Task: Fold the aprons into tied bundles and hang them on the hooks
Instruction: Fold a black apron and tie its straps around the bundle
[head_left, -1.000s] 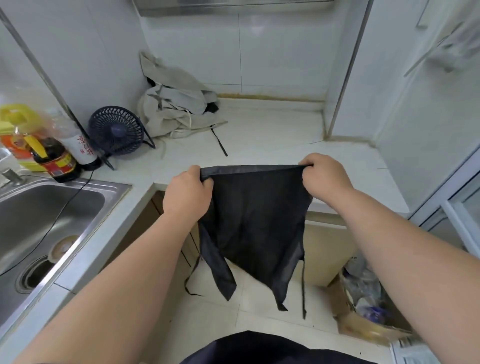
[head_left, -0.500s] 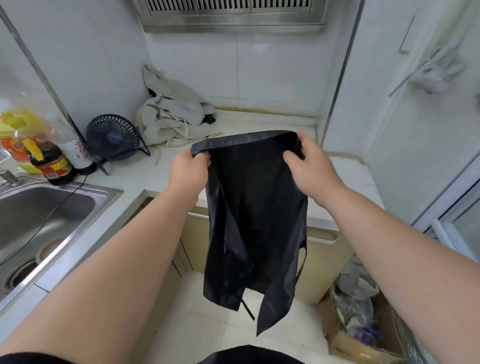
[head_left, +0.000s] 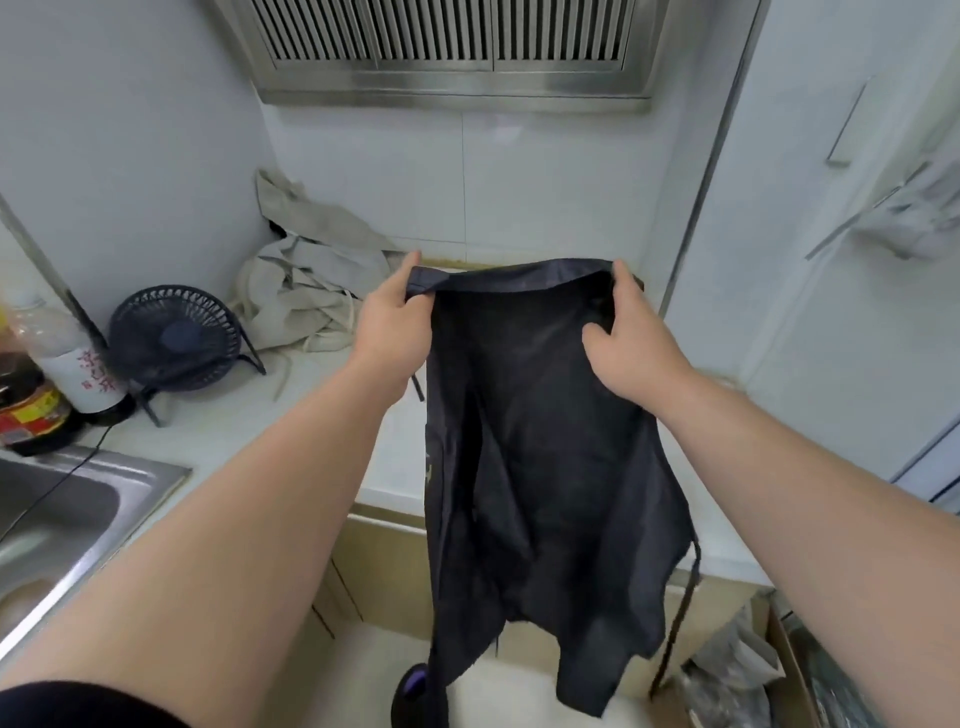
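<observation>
The black apron (head_left: 545, 441) hangs in the air in front of the counter (head_left: 322, 400), its top edge stretched between both hands and its lower part dropping past the cabinet front toward the floor. The left hand (head_left: 395, 322) pinches the left end of the top edge between thumb and fingers. The right hand (head_left: 628, 338) grips the right end, with its fingers curled over the hem and its thumb pressed on the front of the cloth. One tie strap (head_left: 680, 613) dangles loose on the right side. The step in hand appears to be an early lengthwise fold. To do it well, hold the top edge level and taut so the cloth hangs without twist, then bring one corner across to meet the other and align the hems before releasing either grip. Leave the tie strap outside the fold, since it is likely needed to bind the bundle. A crumpled beige apron (head_left: 306, 291) lies at the back of the counter beside a small desk fan (head_left: 174, 338), well apart from the hands.
</observation>
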